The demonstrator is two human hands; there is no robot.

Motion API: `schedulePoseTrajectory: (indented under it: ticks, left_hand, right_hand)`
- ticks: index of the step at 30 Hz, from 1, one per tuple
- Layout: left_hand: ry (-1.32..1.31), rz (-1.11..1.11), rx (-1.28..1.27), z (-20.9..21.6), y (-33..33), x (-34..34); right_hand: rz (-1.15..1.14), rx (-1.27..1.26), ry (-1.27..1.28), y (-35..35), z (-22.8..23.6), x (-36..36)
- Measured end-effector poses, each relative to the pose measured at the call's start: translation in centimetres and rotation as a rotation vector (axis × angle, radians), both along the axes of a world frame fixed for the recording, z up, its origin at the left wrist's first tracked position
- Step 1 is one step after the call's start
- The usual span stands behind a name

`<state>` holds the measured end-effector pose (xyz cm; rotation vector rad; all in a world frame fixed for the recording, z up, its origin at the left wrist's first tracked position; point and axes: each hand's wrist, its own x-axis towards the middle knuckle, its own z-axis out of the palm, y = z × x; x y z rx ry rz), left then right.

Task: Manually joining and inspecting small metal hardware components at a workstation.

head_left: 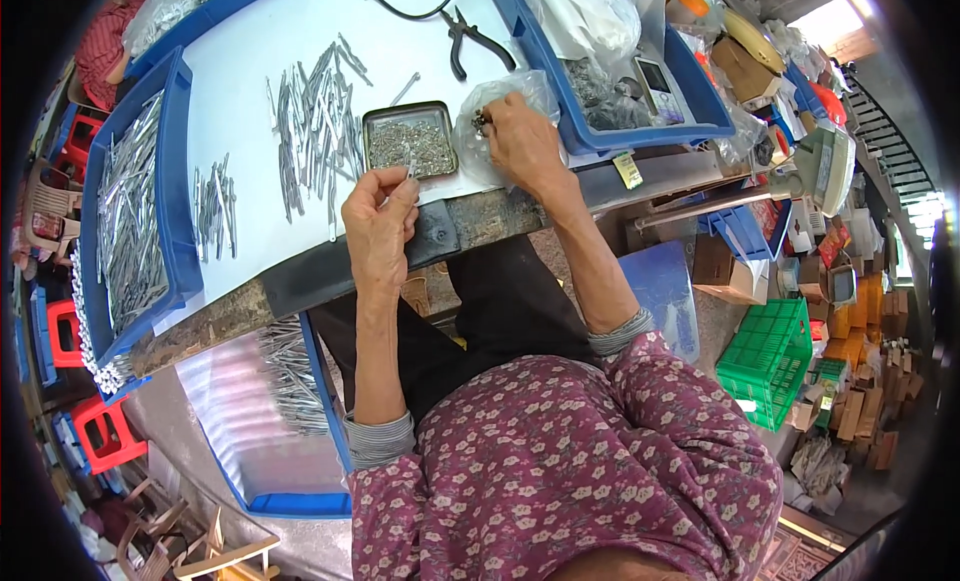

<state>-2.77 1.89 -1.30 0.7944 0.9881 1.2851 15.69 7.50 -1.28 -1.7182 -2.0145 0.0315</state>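
Note:
My left hand (376, 226) is closed in a pinch at the table's front edge. A thin silvery metal piece (410, 159) sticks up from its fingertips. Just beyond it lies a dark-rimmed square tin (455, 131) filled with tiny metal parts (415, 146). My right hand (525, 146) reaches over a clear plastic bag (543, 89), with its fingers curled around a few small dark parts (480, 121); their kind is too small to tell. To the left of the tin, slim metal strips (320, 116) lie in a loose pile, and a smaller group (214, 209) sits farther left.
Black-handled pliers (470, 46) and a black cable (405, 16) lie at the far side. A blue tray (180, 181) of metal strips stands at left. Another blue tray (640, 139) at right holds plastic bags. Below the table are a strip-filled bin (300, 504) and a green crate (768, 361).

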Motion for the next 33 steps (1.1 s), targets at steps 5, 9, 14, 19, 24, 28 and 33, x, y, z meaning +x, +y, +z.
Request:
schedulePoseTrajectory:
  ticks: [5,9,14,19,24,28,33]
  left_hand:
    - [0.065,0.023,0.004,0.5,-0.2,0.5]
    - [0.081,0.019,0.092,0.0,-0.2,0.4]
    - [0.137,0.072,0.154,0.2,-0.6,0.2]
    - [0.115,0.068,0.168,0.2,-0.7,0.1]
    - [0.027,0.051,0.161,0.4,-0.8,0.2]
    - [-0.084,0.039,0.119,0.6,-0.8,0.0]
    - [-0.153,0.053,0.112,0.6,-0.9,0.1]
  right_hand:
    - [-0.047,0.064,-0.051,0.1,-0.2,-0.4]
    - [-0.037,0.133,-0.02,0.0,-0.7,-0.2]
    - [-0.055,0.168,0.065,-0.2,-0.8,-0.2]
    - [-0.042,0.17,0.119,-0.3,-0.7,-0.4]
    - [-0.107,0.273,0.32,-0.3,-1.1,0.0]
    - [-0.081,0.226,0.551,-1.0,-0.2,-0.7]
    - [0.177,0.03,0.866,-3.7,2.5,-4.6]
